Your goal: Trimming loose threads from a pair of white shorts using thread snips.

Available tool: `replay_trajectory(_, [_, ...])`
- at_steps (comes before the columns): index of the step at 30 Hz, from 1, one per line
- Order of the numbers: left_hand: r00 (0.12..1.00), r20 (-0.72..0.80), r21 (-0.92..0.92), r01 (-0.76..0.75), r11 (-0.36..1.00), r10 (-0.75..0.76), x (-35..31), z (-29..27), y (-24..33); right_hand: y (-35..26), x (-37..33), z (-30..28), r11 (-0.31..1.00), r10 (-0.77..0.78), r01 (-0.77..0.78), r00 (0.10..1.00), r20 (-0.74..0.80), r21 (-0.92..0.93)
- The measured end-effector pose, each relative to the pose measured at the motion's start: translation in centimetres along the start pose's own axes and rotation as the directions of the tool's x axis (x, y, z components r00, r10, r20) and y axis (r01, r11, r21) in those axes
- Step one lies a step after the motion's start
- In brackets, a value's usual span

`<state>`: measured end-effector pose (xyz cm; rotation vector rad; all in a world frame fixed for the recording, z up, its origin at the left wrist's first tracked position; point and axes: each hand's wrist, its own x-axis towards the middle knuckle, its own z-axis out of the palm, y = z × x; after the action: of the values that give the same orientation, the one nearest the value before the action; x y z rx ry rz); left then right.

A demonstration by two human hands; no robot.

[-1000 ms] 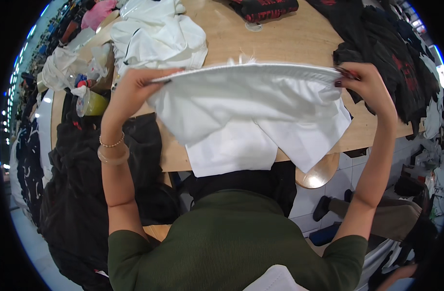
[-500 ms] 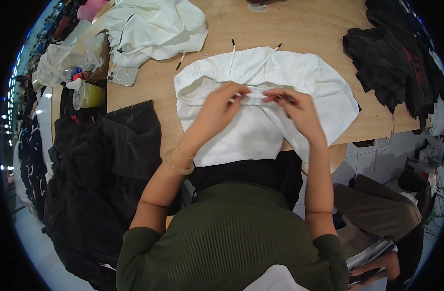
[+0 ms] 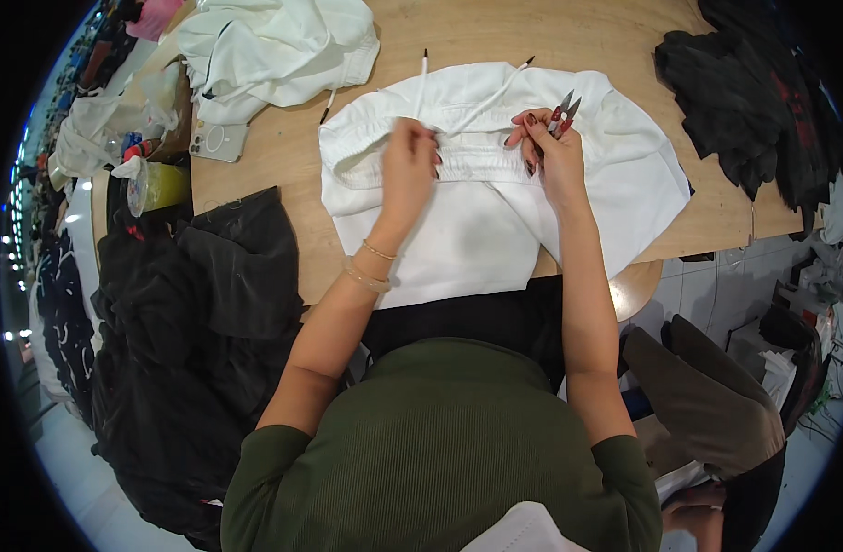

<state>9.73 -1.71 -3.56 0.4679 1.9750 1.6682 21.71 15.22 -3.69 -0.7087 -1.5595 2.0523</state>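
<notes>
White drawstring bottoms (image 3: 495, 230) lie spread on the table in front of me, their gathered elastic waistband (image 3: 477, 164) facing me. Two cord ends (image 3: 504, 92) with dark tips stretch away over the far side. My right hand (image 3: 552, 152) is closed around small red-handled thread snips (image 3: 563, 117), blades pointing up and away, above the waistband's right part. At the left part of the waistband is my left hand (image 3: 409, 170), its fingers bent and smeared by motion. Whether it grips the cloth I cannot make out.
Another white garment (image 3: 279, 55) lies at the far left, beside a phone (image 3: 219, 141) and a cup of yellow-green drink (image 3: 162, 187). Black cloth (image 3: 182, 322) hangs at the left; dark garments (image 3: 721, 101) lie far right. A seated person's leg (image 3: 707, 396) is at lower right.
My hands have moved apart from the waistband's middle, the left one leftward and both farther away from me. The snips now stick up out of my right hand. The bottoms have shifted slightly.
</notes>
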Motion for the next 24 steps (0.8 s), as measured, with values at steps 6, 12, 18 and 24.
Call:
replay_trajectory(6, [0.913, 0.178, 0.471, -0.407, 0.783, 0.368, -1.4, 1.5, 1.0, 0.5, 0.0, -0.5, 0.998, -0.015, 0.014, 1.000, 0.012, 0.055])
replay_trajectory(12, [0.999, 0.036, 0.122, -0.019, 0.992, 0.015, 0.1, -0.1, 0.0, 0.2, -0.1, -0.1, 0.999, -0.020, 0.019, 1.000, 0.023, 0.038])
replay_trajectory(18, [0.807, 0.333, 0.520, -0.588, 0.619, 0.487, -0.7, 1.3, 0.3, -1.4, -0.4, 0.0, 0.995, 0.075, -0.078, 0.996, 0.045, 0.064])
replay_trajectory(24, [0.825, 0.238, 0.485, -0.558, 0.673, 0.512, 0.3, 1.5, -0.9, -5.1, -2.5, 0.8, 0.974, 0.182, -0.198, 0.974, 0.139, 0.114])
